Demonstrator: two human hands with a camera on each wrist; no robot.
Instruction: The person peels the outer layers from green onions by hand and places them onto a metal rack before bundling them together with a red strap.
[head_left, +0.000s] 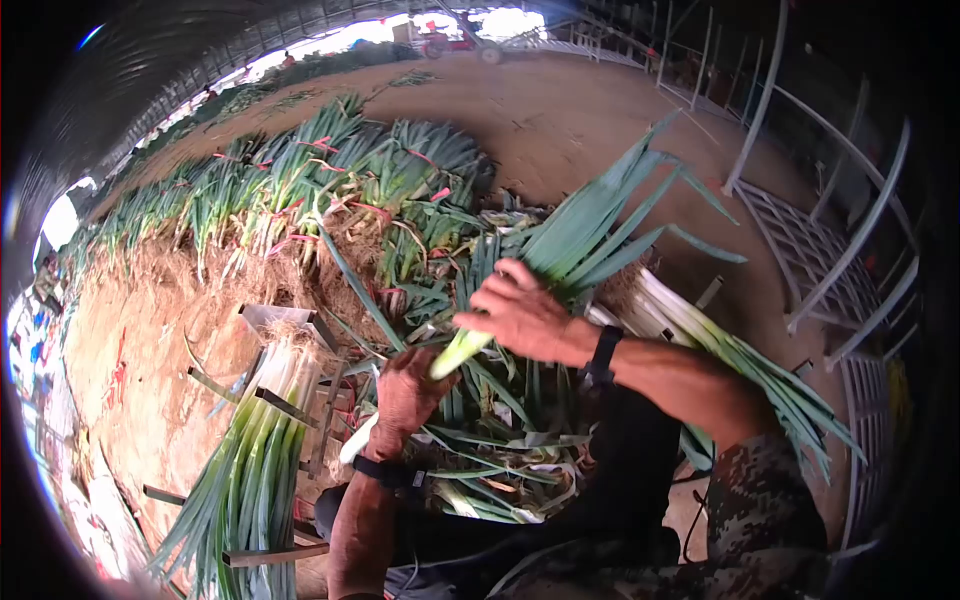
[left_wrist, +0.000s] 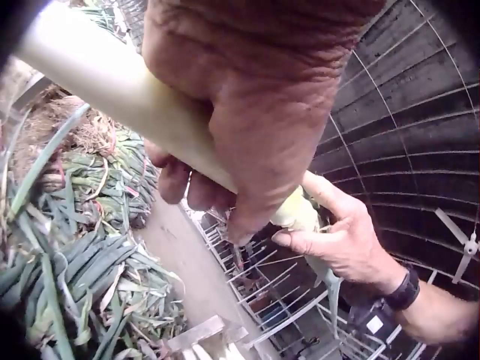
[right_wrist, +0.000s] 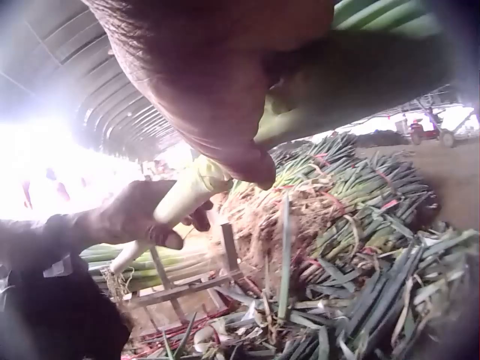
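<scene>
Both hands hold one leek that slants across the middle of the head view. My left hand (head_left: 410, 390) grips its pale lower shaft (left_wrist: 97, 71), and the white root end sticks out past the wrist. Higher up, near where the leaves start, my right hand (head_left: 530, 312) grips the same leek, with the thumb along the stalk. Its broad green leaves (head_left: 600, 220) fan out beyond the right hand, up and to the right. A yellowish, ragged bit of the sheath (right_wrist: 214, 176) shows between the hands in the right wrist view.
A metal rack (head_left: 325, 420) on the left bears a pile of leeks (head_left: 265, 430), roots away from me. More leeks (head_left: 740, 350) lie on the right. Loose leaves (head_left: 500, 465) litter the ground below. Red-tied bundles (head_left: 290, 190) are heaped ahead; metal frames (head_left: 820, 250) stand at the right.
</scene>
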